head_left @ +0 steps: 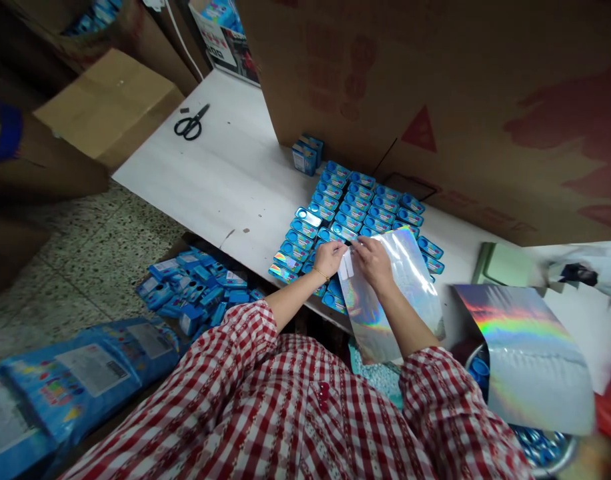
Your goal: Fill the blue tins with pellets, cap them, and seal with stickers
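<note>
Rows of small blue tins with rounded ends (353,203) lie on the white table, some with shiny rainbow glints. Over their near part spreads a silvery holographic sheet (405,287) with a white patch (346,265) near its left corner. My right hand (373,261) is closed at the sheet's upper left edge, thumb and fingers pinching there. Just to its left, my left hand (329,260) is closed in a pinch, fingertips close to the right hand's; what they hold is too small to make out.
Black scissors (189,127) lie at the table's far left. A large cardboard box (435,100) stands behind the tins, beside a small blue box (306,155). Blue cartons (195,287) are heaped below left. Another holographic sheet (530,360) lies over a metal basin (565,457) at right.
</note>
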### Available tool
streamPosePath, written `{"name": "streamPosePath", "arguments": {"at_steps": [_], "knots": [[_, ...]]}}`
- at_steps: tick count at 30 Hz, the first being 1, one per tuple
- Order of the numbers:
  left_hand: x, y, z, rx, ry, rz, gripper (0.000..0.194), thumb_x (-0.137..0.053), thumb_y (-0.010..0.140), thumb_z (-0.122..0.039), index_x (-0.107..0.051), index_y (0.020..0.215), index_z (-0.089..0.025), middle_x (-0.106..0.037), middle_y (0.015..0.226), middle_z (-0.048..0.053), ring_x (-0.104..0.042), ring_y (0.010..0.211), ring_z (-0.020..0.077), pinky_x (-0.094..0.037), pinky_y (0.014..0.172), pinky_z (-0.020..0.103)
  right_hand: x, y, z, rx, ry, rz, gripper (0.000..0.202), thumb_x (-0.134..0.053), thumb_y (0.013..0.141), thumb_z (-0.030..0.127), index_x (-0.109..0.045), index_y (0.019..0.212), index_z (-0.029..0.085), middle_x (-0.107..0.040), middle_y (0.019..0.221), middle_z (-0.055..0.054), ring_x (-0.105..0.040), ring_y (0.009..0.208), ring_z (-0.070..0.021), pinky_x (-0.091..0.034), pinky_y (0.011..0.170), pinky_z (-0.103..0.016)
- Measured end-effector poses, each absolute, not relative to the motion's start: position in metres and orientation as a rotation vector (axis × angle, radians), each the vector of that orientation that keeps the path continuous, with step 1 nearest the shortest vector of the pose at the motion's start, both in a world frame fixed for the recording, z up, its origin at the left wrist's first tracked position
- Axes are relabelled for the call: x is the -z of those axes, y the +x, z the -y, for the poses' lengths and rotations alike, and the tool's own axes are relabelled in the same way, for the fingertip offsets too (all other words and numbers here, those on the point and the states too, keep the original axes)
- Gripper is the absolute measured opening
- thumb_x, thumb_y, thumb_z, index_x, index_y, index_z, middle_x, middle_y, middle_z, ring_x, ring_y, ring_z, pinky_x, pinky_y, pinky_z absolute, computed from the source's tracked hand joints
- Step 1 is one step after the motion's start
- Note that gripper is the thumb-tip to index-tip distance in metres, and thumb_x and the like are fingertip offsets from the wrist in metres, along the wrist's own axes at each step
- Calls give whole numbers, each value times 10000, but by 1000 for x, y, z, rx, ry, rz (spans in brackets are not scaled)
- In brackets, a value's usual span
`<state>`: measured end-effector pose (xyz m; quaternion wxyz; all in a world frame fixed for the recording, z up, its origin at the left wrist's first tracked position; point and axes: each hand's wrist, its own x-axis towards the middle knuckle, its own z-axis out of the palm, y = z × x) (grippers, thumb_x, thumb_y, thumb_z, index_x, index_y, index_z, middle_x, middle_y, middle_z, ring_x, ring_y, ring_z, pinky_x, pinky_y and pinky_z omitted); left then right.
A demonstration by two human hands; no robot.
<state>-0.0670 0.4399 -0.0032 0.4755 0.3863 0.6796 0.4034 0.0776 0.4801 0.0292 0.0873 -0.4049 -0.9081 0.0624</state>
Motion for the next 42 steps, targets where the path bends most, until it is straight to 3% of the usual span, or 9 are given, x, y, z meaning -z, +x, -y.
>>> {"name": "streamPosePath", "arguments": {"at_steps": [4, 10, 15, 22, 26, 33, 36, 38, 42], "knots": [[5, -65, -439, -1000, 844, -1627, 154, -566, 759, -228, -683, 715, -139, -702, 740, 27, -632, 733, 152, -471, 687, 236, -16, 81, -481, -94, -1088, 2777, 301, -411, 887, 206, -625, 1098, 178, -648, 1081, -92, -579, 948, -184, -459, 860, -322], [5, -66, -436, -1013, 760, -1584, 151, -573, 745, -231, -683, 715, -132, -699, 723, 32, -631, 710, 152, -471, 657, 234, -15, 87, -467, 37, -1031, 2924, 405, -376, 883, 175, -490, 1270, 138, -508, 1310, -113, -495, 1134, -228, -428, 917, -361], [5, -65, -436, -1022, 700, -1552, 160, -576, 742, -252, -681, 709, -137, -687, 687, 13, -620, 677, 139, -467, 620, 222, -19, 86, -461, -28, -1048, 2956, 448, -347, 875, 165, -437, 1309, 102, -468, 1339, -144, -481, 1141, -242, -427, 933, -389], [9, -63, -436, -966, 805, -1605, 170, -552, 769, -240, -682, 735, -135, -686, 719, 20, -624, 716, 149, -468, 658, 237, -25, 81, -459, -234, -1250, 2746, 273, -398, 888, 249, -632, 1025, 213, -609, 1174, -79, -583, 959, -196, -482, 837, -340], [10, -67, -437, -882, 1132, -1684, 189, -515, 809, -232, -686, 786, -155, -688, 825, 62, -618, 819, 180, -456, 774, 287, -64, 80, -453, -453, -1348, 2526, 210, -450, 866, 290, -637, 821, 205, -642, 1009, -83, -582, 941, -197, -477, 845, -356], [-7, -91, -430, -1100, 1184, -1599, 215, -514, 831, -263, -688, 917, -171, -649, 1021, 90, -552, 1031, 202, -379, 952, 356, -129, 73, -446, -1053, -1622, 1820, 148, -590, 752, 310, -622, 668, 193, -607, 805, -27, -565, 716, -135, -452, 567, -250], [-24, -99, -420, -1131, 775, -1312, 369, -421, 876, -404, -680, 952, -153, -672, 1010, 84, -591, 964, 183, -443, 839, 313, -118, 57, -447, -1268, -1681, 1401, 148, -653, 677, 325, -631, 658, 180, -593, 712, -5, -546, 626, -113, -435, 526, -237], [-31, -104, -415, -1071, 538, -1171, 383, -492, 830, -449, -663, 997, -150, -677, 1002, 83, -612, 883, 169, -462, 731, 278, -107, 44, -444, -1377, -1695, 1149, 176, -691, 618, 335, -631, 659, 174, -577, 634, 9, -544, 586, -110, -422, 495, -227], [-29, -120, -407, -1038, 339, -1143, 337, -700, 666, -287, -655, 967, -142, -684, 872, 62, -601, 715, 116, -440, 623, 229, -85, 19, -433, -1471, -1709, 844, 225, -728, 544, 335, -621, 651, 169, -577, 590, 19, -551, 559, -105, -386, 459, -205]]}}
